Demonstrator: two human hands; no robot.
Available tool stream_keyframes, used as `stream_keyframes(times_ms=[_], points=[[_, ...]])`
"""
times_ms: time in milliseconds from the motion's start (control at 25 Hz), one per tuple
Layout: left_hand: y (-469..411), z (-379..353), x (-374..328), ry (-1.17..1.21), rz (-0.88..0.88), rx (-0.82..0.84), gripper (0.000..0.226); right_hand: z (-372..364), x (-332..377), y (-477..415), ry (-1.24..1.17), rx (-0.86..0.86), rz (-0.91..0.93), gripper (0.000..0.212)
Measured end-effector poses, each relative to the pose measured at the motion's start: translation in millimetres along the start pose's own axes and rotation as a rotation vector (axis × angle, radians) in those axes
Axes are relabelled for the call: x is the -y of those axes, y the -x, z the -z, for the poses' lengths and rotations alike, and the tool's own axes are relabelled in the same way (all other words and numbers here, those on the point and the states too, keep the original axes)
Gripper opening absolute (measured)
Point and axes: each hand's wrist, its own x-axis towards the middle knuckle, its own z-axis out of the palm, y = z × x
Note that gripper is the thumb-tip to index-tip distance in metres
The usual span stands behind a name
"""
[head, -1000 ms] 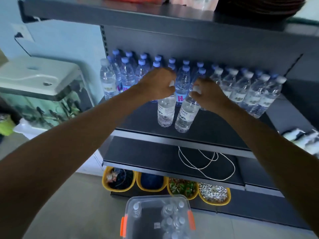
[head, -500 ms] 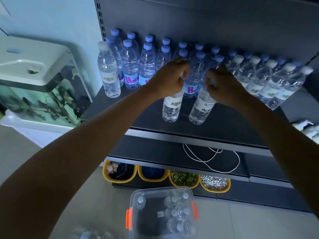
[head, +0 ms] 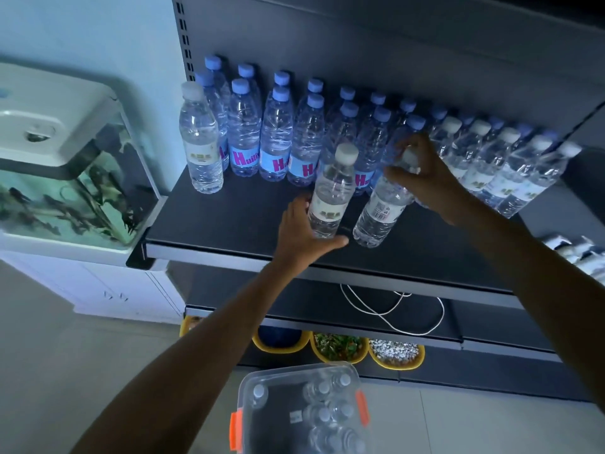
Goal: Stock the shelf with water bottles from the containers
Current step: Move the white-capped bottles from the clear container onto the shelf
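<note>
Left hand: our left hand wrapped low round the left bottle, thumb across its base.
Right hand: our right hand pinched the cap and neck of the right bottle.
Where: both stood mid-shelf, ahead of the back rows.
Doing it well: we judged it best to slide each back flush with the row, bases flat, without knocking neighbours.
White-capped on the shelf: eight, counting our two.
Blue-capped bottles: at least fifteen, with some hidden.
Clear container, below the shelf: roughly seven caps, blurred.
</note>
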Motion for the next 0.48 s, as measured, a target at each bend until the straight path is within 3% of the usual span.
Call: stream_keyframes(times_ms=[80, 160, 200, 360, 480], points=[[8, -6, 10, -0.114, 0.023, -0.047, 0.080, 2, 9, -13, 0.240, -0.025, -0.073, 0.061], [8, -9, 9, -0.137, 0.028, -0.103, 0.068, 9, 17, -22, 0.576, 0.052, -0.107, 0.060], [6, -10, 9, -0.136, 0.034, -0.115, 0.065, 12, 22, -23, 0.617, 0.110, -0.105, 0.057], [8, -14, 14, -0.121, 0.010, -0.128, 0.062, 19, 25, -22, 0.535, 0.328, 0.019, 0.066], [9, -16, 15, -0.149, -0.012, -0.139, 0.062, 22, 18, -16, 0.284, 0.250, -0.010, 0.052]])
